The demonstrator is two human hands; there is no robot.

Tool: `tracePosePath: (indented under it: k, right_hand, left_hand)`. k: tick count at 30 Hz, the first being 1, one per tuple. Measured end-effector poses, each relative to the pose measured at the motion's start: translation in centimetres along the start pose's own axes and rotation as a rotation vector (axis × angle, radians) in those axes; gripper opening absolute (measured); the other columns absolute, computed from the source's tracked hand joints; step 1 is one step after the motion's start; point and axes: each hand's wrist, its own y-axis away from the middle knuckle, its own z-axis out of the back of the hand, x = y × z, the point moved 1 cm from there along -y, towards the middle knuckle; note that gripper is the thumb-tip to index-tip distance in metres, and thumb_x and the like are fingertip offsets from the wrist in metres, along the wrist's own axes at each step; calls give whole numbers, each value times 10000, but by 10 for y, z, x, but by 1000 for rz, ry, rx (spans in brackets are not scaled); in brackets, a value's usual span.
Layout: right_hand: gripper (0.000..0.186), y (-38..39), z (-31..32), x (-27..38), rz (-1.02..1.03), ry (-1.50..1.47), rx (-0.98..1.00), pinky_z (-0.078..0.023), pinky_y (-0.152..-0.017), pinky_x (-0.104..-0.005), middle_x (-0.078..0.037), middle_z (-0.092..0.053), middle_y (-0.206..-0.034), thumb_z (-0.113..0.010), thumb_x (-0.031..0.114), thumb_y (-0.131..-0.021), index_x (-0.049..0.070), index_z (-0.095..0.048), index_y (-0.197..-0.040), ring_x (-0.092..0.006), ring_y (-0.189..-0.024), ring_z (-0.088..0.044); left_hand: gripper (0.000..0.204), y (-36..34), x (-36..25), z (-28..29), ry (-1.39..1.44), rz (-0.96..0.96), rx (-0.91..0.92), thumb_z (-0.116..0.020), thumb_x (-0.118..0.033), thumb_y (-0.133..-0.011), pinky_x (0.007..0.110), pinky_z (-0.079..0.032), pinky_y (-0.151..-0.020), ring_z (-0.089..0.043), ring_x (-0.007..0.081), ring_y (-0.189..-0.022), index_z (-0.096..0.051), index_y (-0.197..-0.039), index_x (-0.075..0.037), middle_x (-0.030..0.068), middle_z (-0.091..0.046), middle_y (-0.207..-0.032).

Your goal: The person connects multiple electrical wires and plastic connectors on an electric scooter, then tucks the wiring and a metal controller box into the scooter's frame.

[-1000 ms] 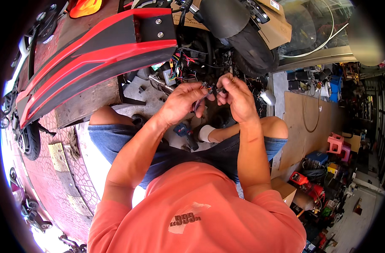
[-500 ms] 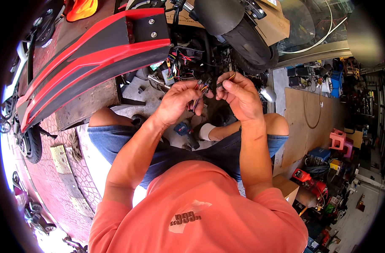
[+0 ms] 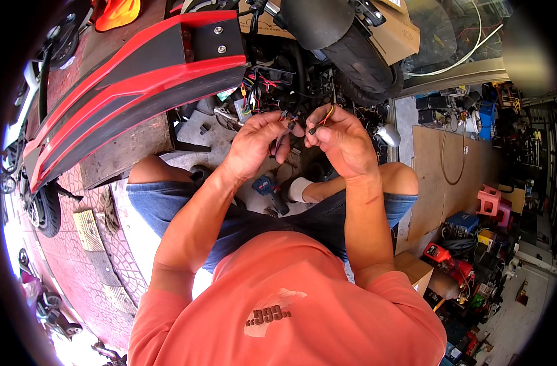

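Note:
My left hand is closed on a small bundle of coloured wires, with dark ends hanging below the fingers. Close to its right, my right hand pinches a small black wire connector between thumb and fingers. Yellow and red wires run up from that connector toward the machine. A narrow gap separates the two hands. Just beyond them lies an opened-up vehicle body with a tangle of wiring.
A long red and black body panel rests on a brown bench at the left. A black tyre stands at the far side. Between my legs a blue cordless power tool lies on the floor. Tools and a pink stool crowd the right.
My right hand has turned slightly and shifted a little left, so the connector and its yellow and red wires show more. The left hand has barely moved.

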Motion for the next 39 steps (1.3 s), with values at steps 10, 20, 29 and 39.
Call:
tracePosePath:
  k: [10, 20, 29, 39]
  right_hand:
    - [244, 0, -5, 4, 72, 133, -85, -509, -829, -306, -80, -672, -972, -708, 72, -899, -23, -663, -1119, -166, -864, -638]
    - [176, -11, -20, 11, 219, 341, -105, -507, -891, -305, -84, -709, -1036, -706, 9, -913, -6, -702, -1089, -157, -951, -656]
    - [178, -14, -11, 9, 64, 255, -46, -527, -814, -279, -67, -718, -1007, -698, -16, -903, -16, -701, -1081, -133, -903, -661]
    - [166, -23, -14, 7, 42, 269, 16, -499, -916, -351, -135, -683, -1061, -634, -56, -814, -15, -708, -957, -216, -1016, -648]
  left_hand:
    - [304, 1, -1, 3, -21, -28, 12, -525, -235, -1051, 228, -367, -549, -522, 79, -527, -709, -1020, 5, 25, -626, -652]
    - [348, 4, 2, -6, -163, -27, 106, -523, -259, -1085, 255, -390, -519, -491, 83, -516, -732, -1022, 12, 29, -584, -619]
    - [433, 2, -2, 1, -175, -151, 220, -428, -259, -1055, 310, -449, -533, -511, 166, -471, -732, -986, 42, 104, -712, -744]
    - [391, -1, 3, 8, -164, -115, 373, -410, -189, -994, 298, -450, -530, -503, 163, -445, -722, -957, 44, 162, -768, -864]
